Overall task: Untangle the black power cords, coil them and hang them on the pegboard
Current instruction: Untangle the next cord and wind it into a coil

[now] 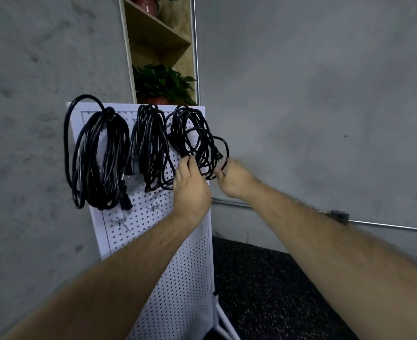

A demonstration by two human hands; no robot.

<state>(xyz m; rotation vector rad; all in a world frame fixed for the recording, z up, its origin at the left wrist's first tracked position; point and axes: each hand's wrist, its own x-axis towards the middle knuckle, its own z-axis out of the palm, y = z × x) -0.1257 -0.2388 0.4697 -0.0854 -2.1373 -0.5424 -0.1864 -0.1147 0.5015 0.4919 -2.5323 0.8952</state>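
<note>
A white pegboard stands on the dark speckled floor in front of a grey concrete wall, and three bundles of black power cord hang side by side on its upper part. The left coil is the thickest and hangs the lowest, and one wide loop of it stands out beyond the left edge of the board. The middle coil hangs just beside it, with its plugs near the bottom. The right coil hangs at the top right corner of the board, and some of its loops reach past the right edge. The left hand reaches up to this right coil, with its fingers curled around some strands at the lower part of the bundle. The right hand is just beside it, off the right edge of the board, and pinches the outer loop between thumb and fingers. A plug of this cord sits just above the right hand. Below the coils, two small metal hooks stick out of the board. Behind the board there is a wooden shelf with a green plant in it. A thin metal pipe runs along the wall at the right.
</note>
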